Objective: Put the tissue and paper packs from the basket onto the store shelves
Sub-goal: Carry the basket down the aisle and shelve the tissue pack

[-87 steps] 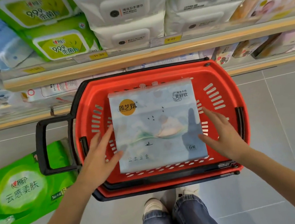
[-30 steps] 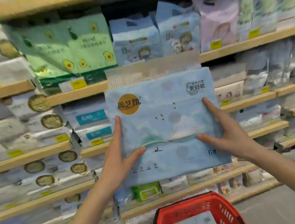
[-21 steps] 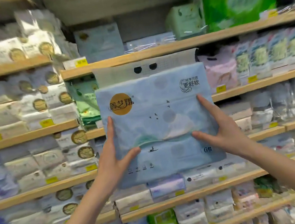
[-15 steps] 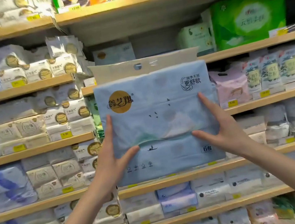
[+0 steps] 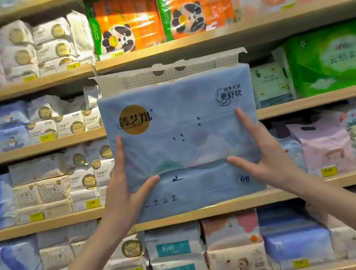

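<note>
I hold a light blue tissue pack (image 5: 182, 138) upright in front of the store shelves; it has a gold round logo, a mountain and boat picture and a white perforated handle strip on top. My left hand (image 5: 123, 195) grips its lower left edge, thumb on the front. My right hand (image 5: 265, 159) grips the lower right edge the same way. The pack's top reaches into the dark gap under the wooden shelf board (image 5: 183, 49). The basket is out of view.
Orange panda packs (image 5: 126, 20) stand on the upper shelf. A green pack (image 5: 333, 58) and a pale green pack (image 5: 270, 83) sit right of the gap, white tissue bricks (image 5: 68, 125) to its left. A pink pack (image 5: 324, 144) and more packs fill the lower shelves.
Both hands lifted the blue pack out of the red basket and raised it up past the lower shelves. It is now higher, level with the shelf beside the green pack.
</note>
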